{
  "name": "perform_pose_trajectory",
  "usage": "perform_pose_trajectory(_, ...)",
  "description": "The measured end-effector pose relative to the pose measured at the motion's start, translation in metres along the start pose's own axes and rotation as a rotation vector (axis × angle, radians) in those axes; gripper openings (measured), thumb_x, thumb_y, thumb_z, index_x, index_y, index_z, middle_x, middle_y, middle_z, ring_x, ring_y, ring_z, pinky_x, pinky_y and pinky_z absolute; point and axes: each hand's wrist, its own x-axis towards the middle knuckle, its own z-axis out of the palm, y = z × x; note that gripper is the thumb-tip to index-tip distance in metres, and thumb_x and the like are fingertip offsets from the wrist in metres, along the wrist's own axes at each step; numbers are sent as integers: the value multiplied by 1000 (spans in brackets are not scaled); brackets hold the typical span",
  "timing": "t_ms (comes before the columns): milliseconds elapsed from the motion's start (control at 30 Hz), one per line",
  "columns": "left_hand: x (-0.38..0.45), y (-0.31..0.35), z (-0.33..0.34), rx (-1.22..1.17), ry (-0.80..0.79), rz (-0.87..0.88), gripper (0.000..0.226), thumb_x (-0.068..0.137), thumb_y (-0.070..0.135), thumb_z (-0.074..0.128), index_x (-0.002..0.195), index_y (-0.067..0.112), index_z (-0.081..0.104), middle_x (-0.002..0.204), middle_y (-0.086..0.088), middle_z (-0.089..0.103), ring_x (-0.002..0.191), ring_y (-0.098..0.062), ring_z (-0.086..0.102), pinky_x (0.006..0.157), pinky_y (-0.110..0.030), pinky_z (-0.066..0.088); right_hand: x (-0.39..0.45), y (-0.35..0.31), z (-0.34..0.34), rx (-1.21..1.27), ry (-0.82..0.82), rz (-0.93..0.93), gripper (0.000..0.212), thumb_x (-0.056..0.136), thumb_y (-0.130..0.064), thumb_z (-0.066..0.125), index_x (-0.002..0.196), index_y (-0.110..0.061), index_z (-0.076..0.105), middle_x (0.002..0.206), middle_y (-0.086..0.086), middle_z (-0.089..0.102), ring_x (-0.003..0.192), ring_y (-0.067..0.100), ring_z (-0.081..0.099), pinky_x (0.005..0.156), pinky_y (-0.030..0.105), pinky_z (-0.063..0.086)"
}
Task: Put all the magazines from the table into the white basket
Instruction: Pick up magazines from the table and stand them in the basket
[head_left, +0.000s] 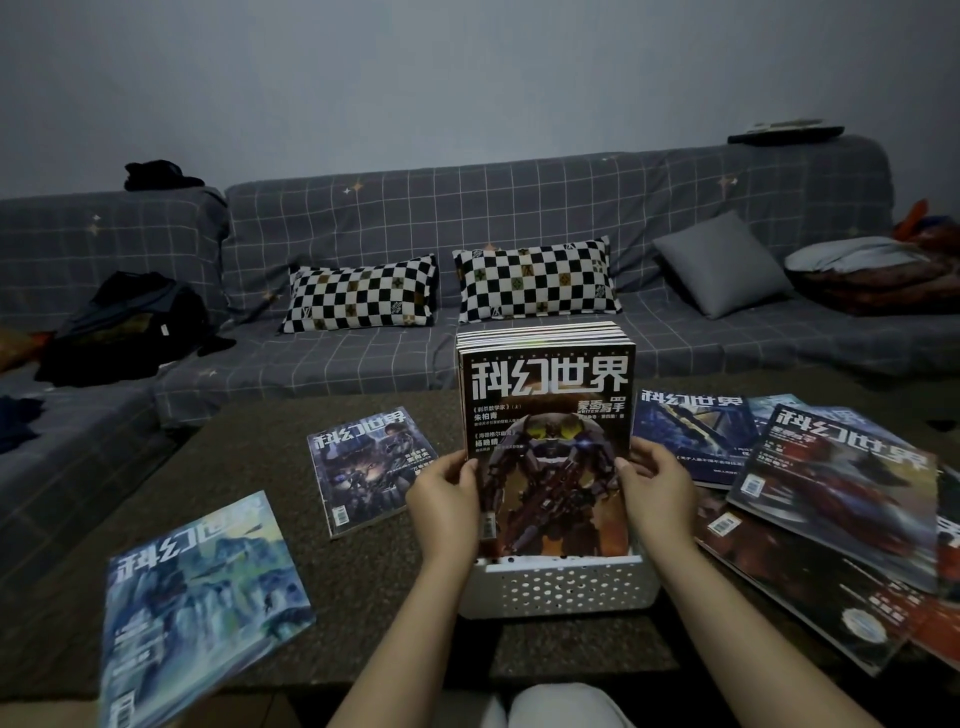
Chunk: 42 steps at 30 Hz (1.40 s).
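Observation:
A white perforated basket (561, 587) stands on the dark table (363, 597) in front of me. Several magazines stand upright in it; the front one (545, 415) shows a dark robot on an orange cover. My left hand (447, 499) grips the stack's left edge and my right hand (657, 493) grips its right edge. On the table lie a blue landscape magazine (202, 608) at the near left, a smaller blue one (363, 467) beside my left hand, and an overlapping pile of magazines (831, 499) at the right.
A grey checked sofa (363, 358) runs behind the table, with two black-and-white cushions (535, 280), a grey cushion (722, 265) and dark clothes (130, 327) on it. My pale trouser knees (566, 709) are at the table's near edge.

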Motion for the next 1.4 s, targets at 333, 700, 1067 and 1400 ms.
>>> perform_pose_trajectory(333,-5,3,-17,96,-10,110,31,91,34,57,120,24,60,120,3,64,102,-12,61,84,-38,55,-32,-25,6,-44,22,-234,22,85,-20,63,106,-19,58,107,-5,48,98,8,49,78,21,40)
perform_pose_trajectory(700,7,-30,-109,135,65,67,23,95,30,51,112,23,64,111,3,62,95,-12,60,84,-37,54,-113,-67,97,140,-424,-388,18,84,-16,65,100,-23,64,95,-5,63,82,-4,58,66,3,42)
perform_pose_trajectory(1067,12,-130,-206,368,203,-197,27,92,25,53,113,14,66,115,-8,65,112,-26,58,98,-43,43,-189,-36,205,-8,-709,-287,23,81,-16,68,104,-11,68,94,6,69,76,13,62,66,5,42)
perform_pose_trajectory(1400,9,-163,-230,670,193,-425,46,93,39,50,135,20,50,154,-11,26,140,-30,16,108,-50,24,-206,-15,242,-321,-768,-289,42,83,-33,66,119,-11,64,118,4,65,105,17,62,88,23,46)
